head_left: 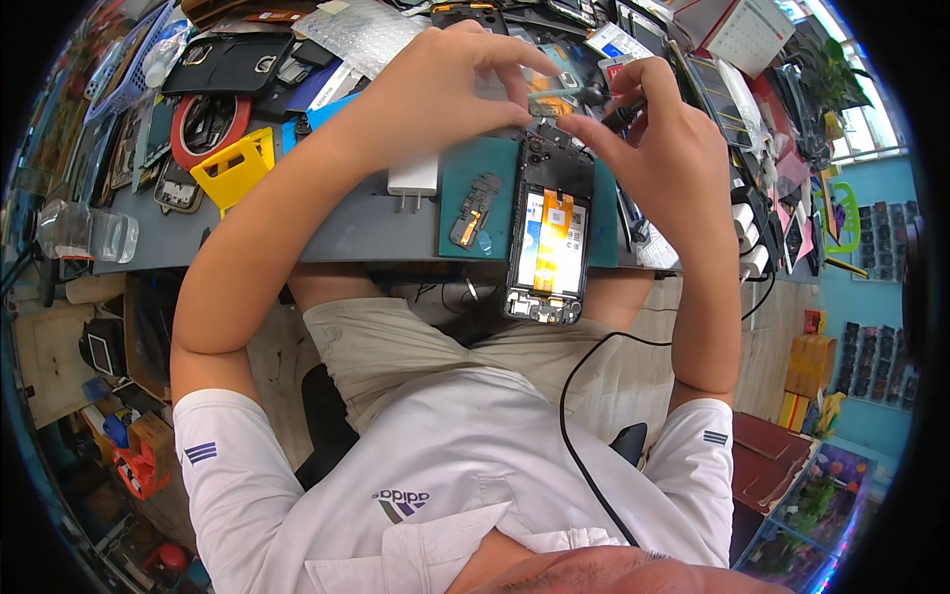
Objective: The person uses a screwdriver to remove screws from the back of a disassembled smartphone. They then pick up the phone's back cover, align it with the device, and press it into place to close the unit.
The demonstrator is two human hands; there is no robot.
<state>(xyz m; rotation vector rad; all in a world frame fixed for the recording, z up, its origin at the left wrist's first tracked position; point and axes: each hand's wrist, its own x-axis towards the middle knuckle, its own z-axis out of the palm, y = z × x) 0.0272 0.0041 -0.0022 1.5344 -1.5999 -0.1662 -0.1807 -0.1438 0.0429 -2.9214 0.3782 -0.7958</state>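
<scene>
An opened phone (550, 233) lies on a teal mat (465, 158), its bottom end jutting past the table's front edge. Its battery and an orange flex cable are exposed. Above the phone's top end, my left hand (450, 89) curls its thumb and fingers beside a thin pale stick-like piece (554, 93); what they grip is unclear. At the phone's upper right, my right hand (663, 139) closes around a dark tool (621, 117), its kind mostly hidden by the fingers. A detached dark phone inner cover (476, 210) rests on the mat left of the phone.
Left of the mat are a white charger plug (413, 176), a yellow phone-shaped holder (234, 168) and a red tape roll (210, 129). Phone parts and bubble wrap (356, 35) crowd the far side. A black cable (566, 386) hangs across my lap; white plugs (749, 238) stand right.
</scene>
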